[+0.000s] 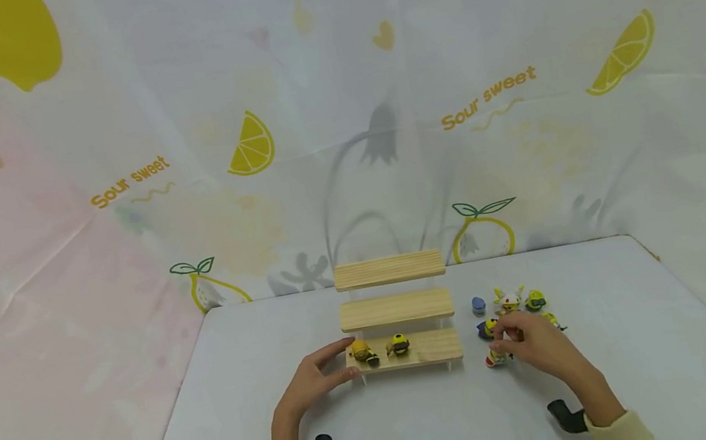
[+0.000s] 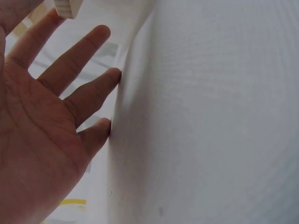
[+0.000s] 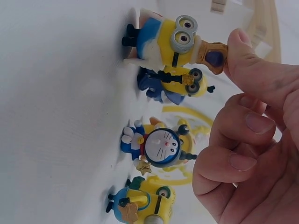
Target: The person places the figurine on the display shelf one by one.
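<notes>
In the head view my left hand [image 1: 306, 383] is at the left end of a three-tier wooden display stand's lowest shelf [image 1: 430, 347], thumb and index fingertip at its edge. The left wrist view shows this hand's fingers [image 2: 74, 65] straight and spread. On that shelf a yellow figurine [image 1: 363, 351] lies to the left of a second one [image 1: 399, 344]. Right of the stand, my right hand [image 1: 542, 344] pinches the gold crown of a Minion figurine [image 3: 173, 44]; the index fingertip is hidden. This figurine is upright, its feet at the white tabletop.
Around the right hand stand a Minion in dark blue [image 3: 161, 86], a cat-faced blue figurine [image 3: 159, 147], a Minion in light blue [image 3: 145, 200], a small blue piece [image 1: 478, 305] and a white-and-yellow figurine [image 1: 509, 300]. A lemon-print cloth [image 1: 363, 195] hangs behind the table.
</notes>
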Action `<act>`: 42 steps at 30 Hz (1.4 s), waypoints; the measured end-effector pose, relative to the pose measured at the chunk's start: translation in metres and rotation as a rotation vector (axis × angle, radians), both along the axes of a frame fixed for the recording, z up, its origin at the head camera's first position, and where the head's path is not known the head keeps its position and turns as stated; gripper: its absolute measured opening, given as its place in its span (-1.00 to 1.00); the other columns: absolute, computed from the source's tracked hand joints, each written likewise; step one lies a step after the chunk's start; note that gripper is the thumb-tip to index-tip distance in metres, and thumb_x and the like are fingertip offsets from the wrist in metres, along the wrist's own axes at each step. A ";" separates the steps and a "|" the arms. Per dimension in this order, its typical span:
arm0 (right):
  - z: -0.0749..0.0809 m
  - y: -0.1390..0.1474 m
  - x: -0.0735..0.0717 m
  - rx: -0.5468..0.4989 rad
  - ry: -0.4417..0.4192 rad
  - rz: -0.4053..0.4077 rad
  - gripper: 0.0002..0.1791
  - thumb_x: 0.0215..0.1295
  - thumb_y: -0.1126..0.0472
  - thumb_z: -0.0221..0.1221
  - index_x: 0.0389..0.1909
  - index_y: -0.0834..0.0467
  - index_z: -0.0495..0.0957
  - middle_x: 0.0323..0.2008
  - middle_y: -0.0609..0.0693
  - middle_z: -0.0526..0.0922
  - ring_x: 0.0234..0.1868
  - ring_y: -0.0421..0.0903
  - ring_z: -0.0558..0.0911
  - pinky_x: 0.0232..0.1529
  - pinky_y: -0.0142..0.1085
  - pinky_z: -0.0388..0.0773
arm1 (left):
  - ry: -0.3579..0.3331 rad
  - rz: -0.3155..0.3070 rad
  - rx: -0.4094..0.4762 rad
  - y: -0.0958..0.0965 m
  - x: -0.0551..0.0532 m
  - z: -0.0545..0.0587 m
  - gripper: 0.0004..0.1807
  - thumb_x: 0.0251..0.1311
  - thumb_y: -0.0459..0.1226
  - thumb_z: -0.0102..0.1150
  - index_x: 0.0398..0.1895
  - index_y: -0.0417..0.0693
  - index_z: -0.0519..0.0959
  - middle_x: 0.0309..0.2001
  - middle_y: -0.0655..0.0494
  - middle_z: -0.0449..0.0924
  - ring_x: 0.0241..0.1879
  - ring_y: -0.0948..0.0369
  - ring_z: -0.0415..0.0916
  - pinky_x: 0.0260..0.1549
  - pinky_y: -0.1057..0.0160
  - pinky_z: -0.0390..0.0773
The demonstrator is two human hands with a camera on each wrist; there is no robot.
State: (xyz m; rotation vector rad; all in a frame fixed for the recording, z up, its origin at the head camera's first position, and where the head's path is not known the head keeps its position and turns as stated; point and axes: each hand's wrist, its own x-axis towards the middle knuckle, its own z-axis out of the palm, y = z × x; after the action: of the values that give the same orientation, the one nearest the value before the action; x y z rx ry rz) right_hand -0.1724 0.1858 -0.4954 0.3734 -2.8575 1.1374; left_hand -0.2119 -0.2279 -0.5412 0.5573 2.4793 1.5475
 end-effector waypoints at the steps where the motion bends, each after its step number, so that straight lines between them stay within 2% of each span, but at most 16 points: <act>1: 0.000 0.000 0.000 0.001 0.000 0.001 -0.83 0.16 0.17 0.41 -0.45 -0.01 0.57 -0.53 -0.14 0.34 -0.51 -0.21 0.33 -0.58 -0.37 0.25 | -0.002 0.001 0.002 0.000 0.000 0.000 -0.36 0.09 -0.03 0.45 0.29 0.16 0.53 0.27 0.27 0.48 0.40 0.12 0.21 0.37 -0.10 0.17; 11: 0.000 0.002 0.001 -0.004 0.008 0.005 -0.84 0.18 0.17 0.40 -0.45 -0.02 0.57 -0.54 -0.14 0.32 -0.53 -0.22 0.32 -0.59 -0.37 0.25 | -0.012 -0.009 0.017 -0.001 -0.001 -0.001 -0.36 0.10 -0.04 0.44 0.30 0.15 0.52 0.27 0.27 0.48 0.41 0.11 0.20 0.38 -0.12 0.15; 20: 0.013 0.003 0.003 -0.045 0.024 0.007 -0.85 0.16 0.20 0.41 -0.44 0.00 0.59 -0.54 -0.13 0.36 -0.54 -0.22 0.34 -0.61 -0.38 0.30 | -0.011 -0.009 0.016 0.000 -0.001 -0.001 -0.37 0.11 -0.05 0.44 0.29 0.16 0.53 0.26 0.29 0.48 0.41 0.12 0.20 0.38 -0.11 0.15; 26: 0.020 0.003 0.004 -0.040 0.093 0.018 -0.82 0.14 0.26 0.42 -0.43 -0.01 0.58 -0.56 -0.17 0.37 -0.55 -0.25 0.35 -0.62 -0.39 0.32 | -0.023 0.008 0.007 0.001 0.000 0.001 -0.36 0.10 -0.04 0.45 0.29 0.18 0.53 0.27 0.29 0.48 0.41 0.12 0.19 0.38 -0.10 0.15; 35: 0.031 -0.003 0.003 -0.083 0.177 0.037 -0.80 0.12 0.28 0.43 -0.41 0.02 0.57 -0.57 -0.18 0.33 -0.52 -0.25 0.32 -0.59 -0.37 0.27 | -0.023 0.001 0.014 0.001 0.001 0.001 -0.33 0.12 -0.04 0.43 0.32 0.06 0.50 0.29 0.22 0.46 0.42 0.05 0.17 0.36 -0.17 0.14; 42: 0.035 -0.013 -0.001 -0.116 0.218 0.079 -0.82 0.15 0.25 0.42 -0.44 -0.02 0.58 -0.59 -0.18 0.29 -0.54 -0.25 0.29 -0.58 -0.37 0.26 | -0.033 -0.003 0.026 0.001 0.001 0.001 -0.34 0.11 -0.04 0.44 0.31 0.13 0.51 0.29 0.25 0.46 0.43 0.08 0.16 0.38 -0.15 0.12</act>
State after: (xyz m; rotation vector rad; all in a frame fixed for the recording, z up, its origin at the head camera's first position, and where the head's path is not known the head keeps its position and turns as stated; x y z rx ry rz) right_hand -0.1736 0.1732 -0.4604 0.5692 -2.5979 1.1878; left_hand -0.2107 -0.2273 -0.5400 0.5346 2.4370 1.5765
